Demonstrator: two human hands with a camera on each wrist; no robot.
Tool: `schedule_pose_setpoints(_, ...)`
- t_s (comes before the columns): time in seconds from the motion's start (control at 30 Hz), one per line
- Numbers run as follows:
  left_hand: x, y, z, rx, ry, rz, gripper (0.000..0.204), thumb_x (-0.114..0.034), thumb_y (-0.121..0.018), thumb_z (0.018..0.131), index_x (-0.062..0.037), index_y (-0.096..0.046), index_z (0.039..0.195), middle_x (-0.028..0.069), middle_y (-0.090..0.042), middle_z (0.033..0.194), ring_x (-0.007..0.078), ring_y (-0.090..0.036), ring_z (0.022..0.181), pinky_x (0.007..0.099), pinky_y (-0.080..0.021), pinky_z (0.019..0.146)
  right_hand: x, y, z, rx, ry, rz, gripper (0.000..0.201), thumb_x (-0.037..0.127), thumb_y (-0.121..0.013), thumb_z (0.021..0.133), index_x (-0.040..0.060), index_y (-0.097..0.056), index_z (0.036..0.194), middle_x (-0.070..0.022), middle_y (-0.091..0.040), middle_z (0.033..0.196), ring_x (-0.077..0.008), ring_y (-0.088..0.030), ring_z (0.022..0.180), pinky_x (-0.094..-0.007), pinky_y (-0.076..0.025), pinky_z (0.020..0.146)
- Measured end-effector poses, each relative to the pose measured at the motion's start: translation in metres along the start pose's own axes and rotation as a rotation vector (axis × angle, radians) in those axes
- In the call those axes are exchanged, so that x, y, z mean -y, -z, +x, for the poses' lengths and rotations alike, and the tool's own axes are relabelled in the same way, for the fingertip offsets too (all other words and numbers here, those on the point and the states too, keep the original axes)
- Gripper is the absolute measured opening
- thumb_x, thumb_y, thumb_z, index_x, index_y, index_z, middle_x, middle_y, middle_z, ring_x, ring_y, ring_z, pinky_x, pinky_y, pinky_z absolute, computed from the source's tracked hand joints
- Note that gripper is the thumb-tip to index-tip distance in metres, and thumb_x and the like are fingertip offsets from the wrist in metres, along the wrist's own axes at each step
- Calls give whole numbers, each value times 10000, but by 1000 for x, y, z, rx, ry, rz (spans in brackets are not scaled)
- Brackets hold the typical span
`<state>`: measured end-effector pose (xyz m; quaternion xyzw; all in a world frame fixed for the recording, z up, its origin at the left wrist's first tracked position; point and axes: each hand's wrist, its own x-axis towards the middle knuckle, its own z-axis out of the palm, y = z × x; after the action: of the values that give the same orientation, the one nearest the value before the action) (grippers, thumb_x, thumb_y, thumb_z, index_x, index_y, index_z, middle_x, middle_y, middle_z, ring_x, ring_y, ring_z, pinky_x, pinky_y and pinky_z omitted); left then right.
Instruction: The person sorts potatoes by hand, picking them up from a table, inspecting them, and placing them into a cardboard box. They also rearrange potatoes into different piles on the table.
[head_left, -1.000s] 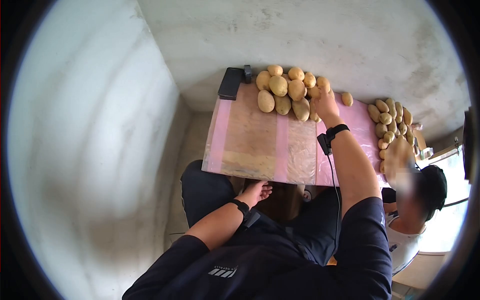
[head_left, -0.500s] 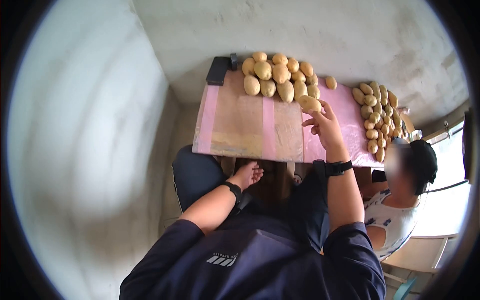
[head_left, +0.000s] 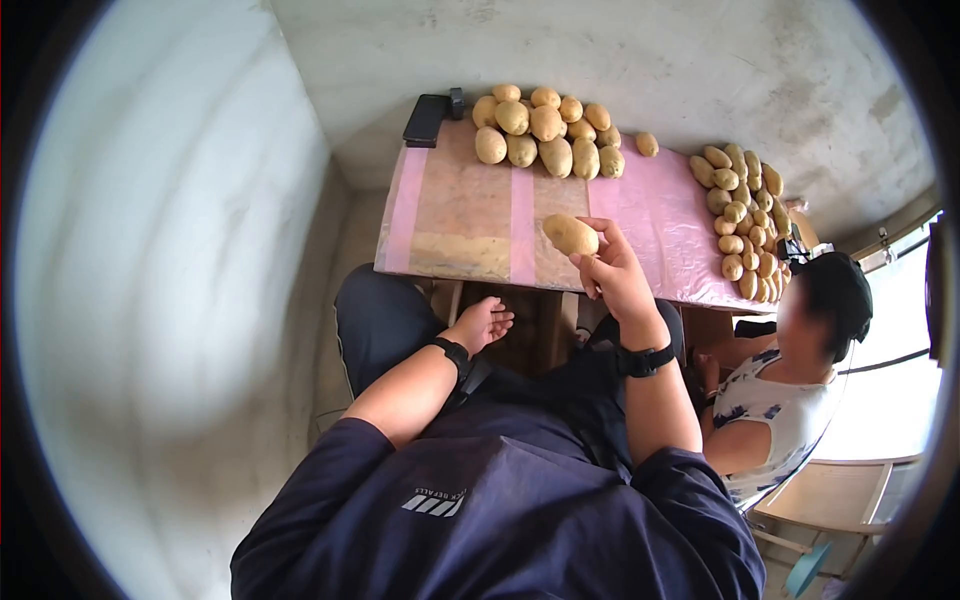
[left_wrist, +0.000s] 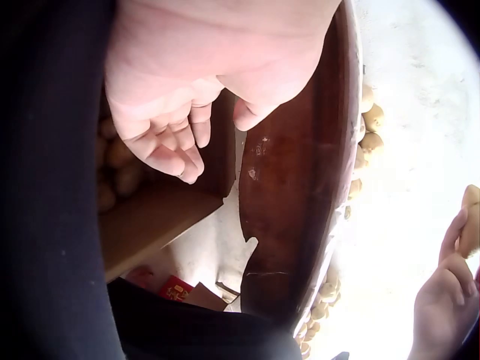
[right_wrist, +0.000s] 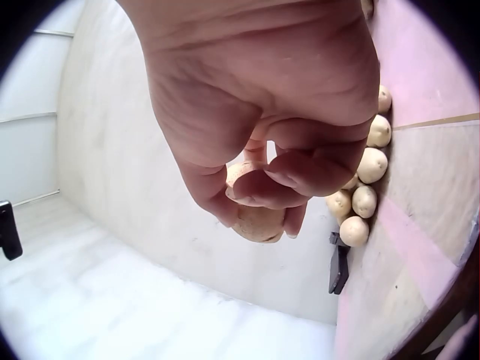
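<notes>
My right hand (head_left: pixel 622 285) holds a potato (head_left: pixel 569 236) between thumb and fingers, over the near part of the table (head_left: pixel 465 235). In the right wrist view the fingers wrap about this potato (right_wrist: pixel 259 225) and hide part of it. My left hand (head_left: pixel 480 324) hangs below the table's front edge, palm up with loosely curled fingers and nothing in it. Under that hand in the left wrist view is a cardboard box (left_wrist: pixel 169 225) with potatoes (left_wrist: pixel 124 157) inside. A pile of potatoes (head_left: pixel 545 124) lies along the back of the table.
A second potato pile (head_left: pixel 735 213) covers the table's right end, and a single potato (head_left: pixel 647 145) lies between the piles. A phone (head_left: pixel 427 120) and a small black device (head_left: pixel 457 102) lie at the back left corner. Another person (head_left: pixel 775 415) sits at the right.
My right hand has picked a potato from the back pile's right side and brought it toward me and to the left. The left hand stays below the table edge. The head view has shifted.
</notes>
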<state>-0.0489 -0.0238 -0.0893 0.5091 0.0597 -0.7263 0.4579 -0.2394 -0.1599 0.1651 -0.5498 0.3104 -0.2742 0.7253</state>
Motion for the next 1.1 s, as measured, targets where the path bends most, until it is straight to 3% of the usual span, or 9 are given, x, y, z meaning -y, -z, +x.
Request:
schedule_pose_setpoints(0.2, 3, -7, -5, 10, 7, -144, 330, -376, -538, 996, -61, -570, 1093, 143, -673, 1078, 275, -638, 982, 413, -526, 879, 1, -11, -18, -28, -2, -236, 506, 60, -717, 887, 46, -512, 1349, -66, -645, 1015, -42, -512, 564, -199, -424, 500)
schedule_pose_setpoints(0.37, -6, -31, -42, 136, 66, -282, 403, -414, -527, 996, -44, -591, 1142, 168, -669, 1076, 310, -644, 960, 463, -539, 888, -6, -24, -27, 50, 29, -725, 432, 119, -726, 872, 6, -591, 1267, -133, -724, 975, -150, -689, 631, -298, -536, 597)
schedule_pose_setpoints(0.43, -7, -36, -54, 197, 78, -315, 420, -422, -523, 995, -41, -600, 1155, 174, -667, 1075, 321, -646, 950, 475, -538, 895, -4, -28, -29, 112, -27, -736, 398, 145, -706, 889, -9, -610, 1243, -151, -735, 956, -191, -723, 675, -328, -553, 638)
schedule_pose_setpoints(0.5, -7, -39, -58, 388, 119, -431, 415, -438, -536, 988, -49, -631, 1094, 156, -669, 1050, 306, -671, 963, 442, -576, 813, -15, -24, -30, 185, -75, -685, 367, 150, -683, 913, -12, -616, 1236, -152, -734, 947, -199, -720, 673, -325, -549, 639)
schedule_pose_setpoints(0.53, -7, -23, -36, 426, 254, -497, 389, -421, -557, 985, -51, -646, 1065, 139, -673, 1032, 262, -677, 920, 352, -586, 697, -16, -24, -30, 183, -79, -683, 367, 150, -683, 913, -12, -616, 1236, -152, -734, 947, -199, -720, 673, -325, -549, 639)
schedule_pose_setpoints(0.57, -5, -22, -33, 424, 258, -499, 389, -421, -557, 985, -51, -646, 1065, 139, -673, 1032, 262, -677, 920, 352, -586, 697, -16, -23, -30, 170, -75, -672, 345, 142, -667, 922, -16, -621, 1226, -150, -734, 946, -201, -721, 677, -323, -548, 644)
schedule_pose_setpoints(0.63, 1, -22, -25, 227, 203, -268, 369, -405, -568, 984, -68, -641, 1116, 123, -662, 1030, 200, -656, 809, 243, -523, 552, -20, -22, -30, 160, -72, -659, 324, 135, -651, 931, -20, -626, 1215, -149, -733, 946, -203, -722, 682, -321, -547, 650)
schedule_pose_setpoints(0.87, 5, -28, -13, 34, 177, -168, 256, -320, -650, 953, -87, -650, 1059, 117, -669, 1008, 178, -644, 770, 251, -520, 587, -33, -7, -27, 127, -81, -625, 302, 134, -629, 942, 4, -629, 1215, -126, -724, 909, -191, -721, 691, -305, -538, 651)
schedule_pose_setpoints(1.1, 7, -20, -5, 15, 177, -118, 197, -255, -673, 916, -74, -608, 957, 84, -638, 868, 171, -638, 727, 257, -536, 586, -33, -8, -20, 131, -90, -609, 304, 137, -634, 939, 7, -625, 1214, -123, -718, 915, -192, -723, 711, -312, -536, 662)
